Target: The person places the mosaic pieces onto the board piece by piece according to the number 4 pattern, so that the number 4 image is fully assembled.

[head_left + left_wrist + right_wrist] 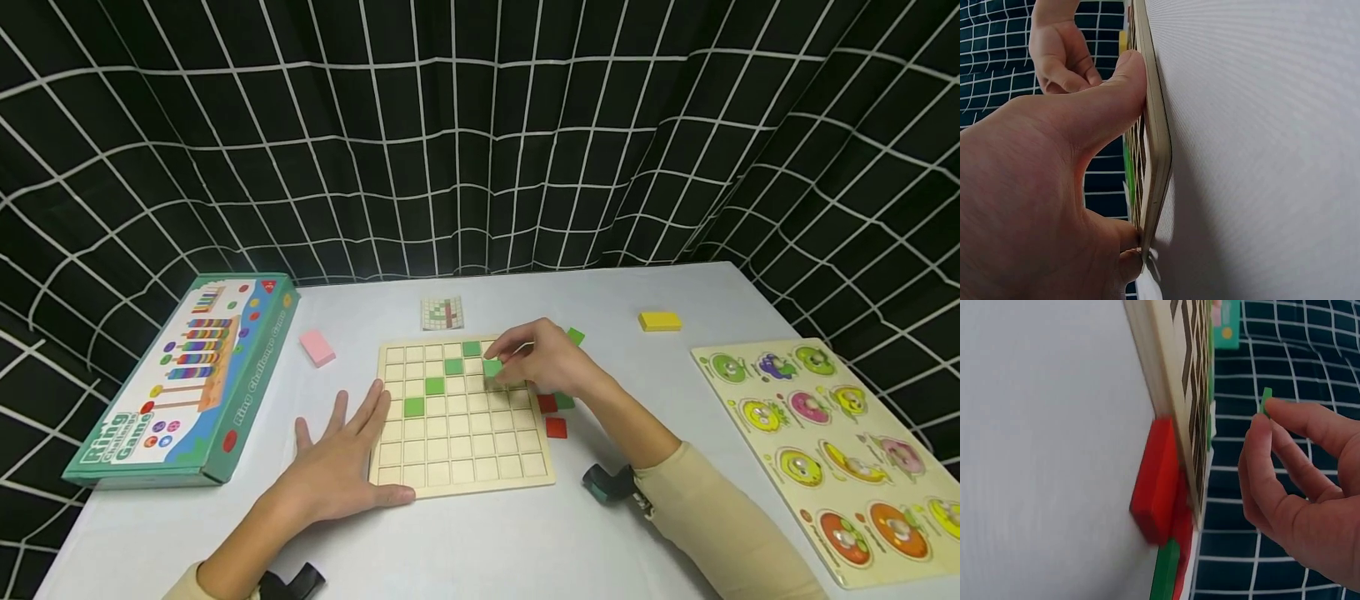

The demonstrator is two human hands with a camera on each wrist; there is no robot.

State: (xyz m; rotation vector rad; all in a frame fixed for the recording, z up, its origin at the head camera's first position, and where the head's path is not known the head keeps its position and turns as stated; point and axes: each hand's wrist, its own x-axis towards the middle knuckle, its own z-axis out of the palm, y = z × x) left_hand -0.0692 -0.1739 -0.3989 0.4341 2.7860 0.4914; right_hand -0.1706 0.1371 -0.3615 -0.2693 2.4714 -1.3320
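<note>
Nearest, left hand [341, 467] lay flat on the white desk [480, 542], fingers straight, thumb and fingertips pressed against the near-left edge of the wooden grid board [461, 467]; grip released, nothing clasped, board merely steadied. Confirmed by the left wrist view: thumb [1110, 94] against the board's edge.

Further in, right hand [543, 358] hovered over the board's far-right part, a small green tile [492, 367] pinched between thumb and fingertips; grip closed on that tile, held just above the cells, not yet seated as far as could be told. From the right wrist view, tile edge [1265, 400] seen between the fingertips, apart from the board.

Already laid: four green tiles in a diagonal, climbing from the left-middle cell [414, 407] through [435, 386] and [453, 366] to the far row [471, 348]. Judged as an early-to-middle stage: most cells bare.

Left over, just beside the board's right edge: two red tiles [556, 427], a green one partly hidden under the wrist, and another green tile [575, 337] further back.

Beyond the board, a small pattern card [442, 313] showing green and red squares, probably the model to copy. Round about: pink block [317, 347], yellow block [660, 321], boxed ring game [183, 383] at left, animal peg puzzle [840, 450] at right.
</note>
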